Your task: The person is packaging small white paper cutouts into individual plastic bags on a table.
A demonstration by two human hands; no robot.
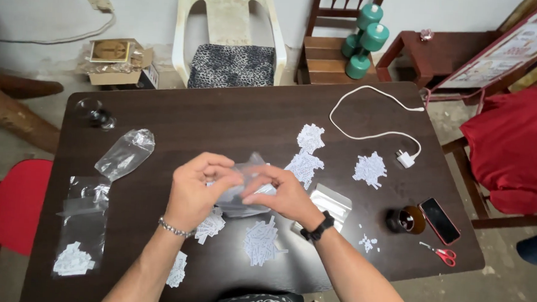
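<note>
The left hand and the right hand met over the middle of the dark table, each pinching an edge of a small clear plastic bag held just above the tabletop. Heaps of little white paper slips lay under and around the wrists. Further left lay more clear bags. To the right were a white charger cable, a phone and red-handled scissors.

one head-worn view looks steeply down from close above the dark table, facing the far wall.
</note>
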